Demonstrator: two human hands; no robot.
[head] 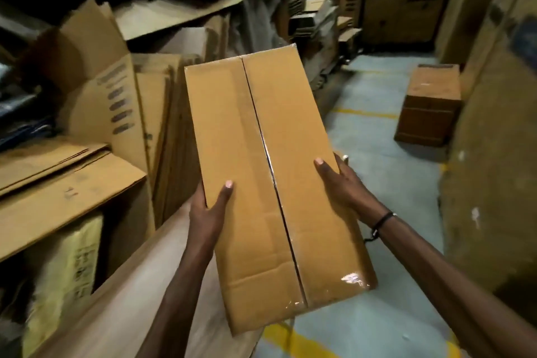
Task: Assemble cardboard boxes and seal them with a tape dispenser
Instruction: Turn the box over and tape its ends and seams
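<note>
A long brown cardboard box (pixel 261 171) is held up in front of me, its closed flaps facing the camera with clear tape along the centre seam. My left hand (pixel 207 209) grips its left edge, thumb on the top face and fingers hidden behind. My right hand (pixel 341 183) grips the right edge the same way, thumb on top. No tape dispenser is in view.
Flattened cardboard sheets (pixel 66 183) and open cartons pile up on the left and at the back. A small closed box (pixel 430 104) stands on the grey floor (pixel 377 177) with yellow lines at the right. Large cartons line the right wall.
</note>
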